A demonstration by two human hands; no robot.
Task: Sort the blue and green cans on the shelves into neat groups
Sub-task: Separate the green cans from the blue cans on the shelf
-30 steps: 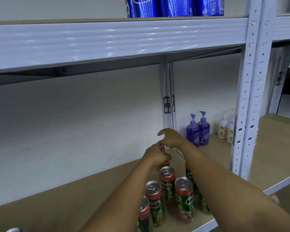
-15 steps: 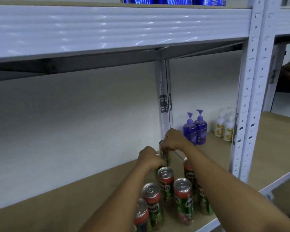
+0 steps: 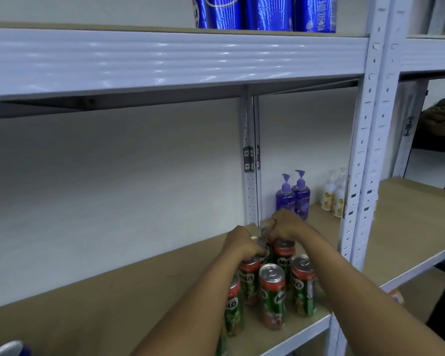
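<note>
Left hand (image 3: 242, 244) is curled over the top of a green Milo can (image 3: 258, 242) at the back of the cluster, and right hand (image 3: 284, 227) just beside it is curled round the rearmost can (image 3: 265, 231); fingers are mostly hidden, so grip depth is unclear. More Milo cans (image 3: 272, 294) stand upright on the wooden shelf (image 3: 113, 291) nearer than both hands, under the forearms. Blue cans (image 3: 265, 12) sit on the shelf above the hands, two purple pump bottles (image 3: 293, 196) just past the right hand.

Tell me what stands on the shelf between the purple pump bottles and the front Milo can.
In the head view, more Milo cans and the right hand lie between the purple pump bottles and the front Milo can.
</note>
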